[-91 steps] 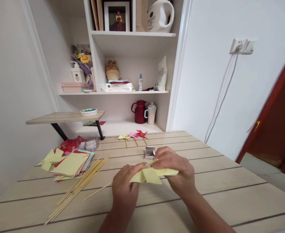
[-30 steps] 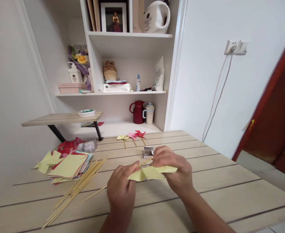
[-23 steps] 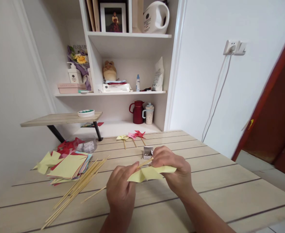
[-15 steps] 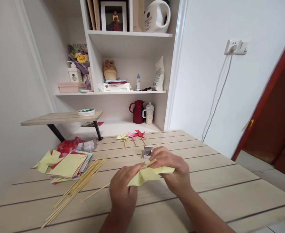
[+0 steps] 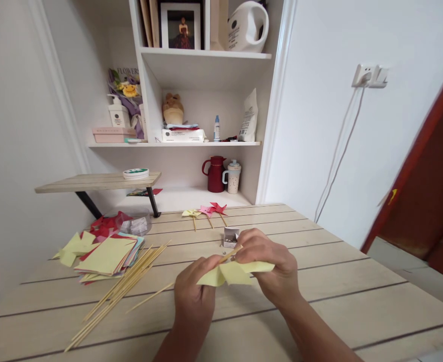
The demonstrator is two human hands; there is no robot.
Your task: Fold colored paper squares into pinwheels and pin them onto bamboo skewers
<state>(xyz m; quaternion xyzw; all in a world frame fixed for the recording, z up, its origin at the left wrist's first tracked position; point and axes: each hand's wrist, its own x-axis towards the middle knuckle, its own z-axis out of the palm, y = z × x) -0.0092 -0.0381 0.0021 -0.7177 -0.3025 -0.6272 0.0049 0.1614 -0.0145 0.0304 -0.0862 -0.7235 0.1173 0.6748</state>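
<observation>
Above the wooden table I hold a folded yellow paper pinwheel between both hands. My left hand pinches its left side together with a thin wooden stick that slants up to the right. My right hand grips the paper's right side, fingers curled over the stick's upper end. A small open box of pins lies just beyond my right hand.
A bundle of wooden sticks and a stack of coloured paper squares lie to the left. Three finished pinwheels rest at the table's far edge. A clear container and shelves with a red jug stand behind.
My hands stay in about the same spot. The yellow paper has shifted slightly between my fingers, and the view has drifted a little.
</observation>
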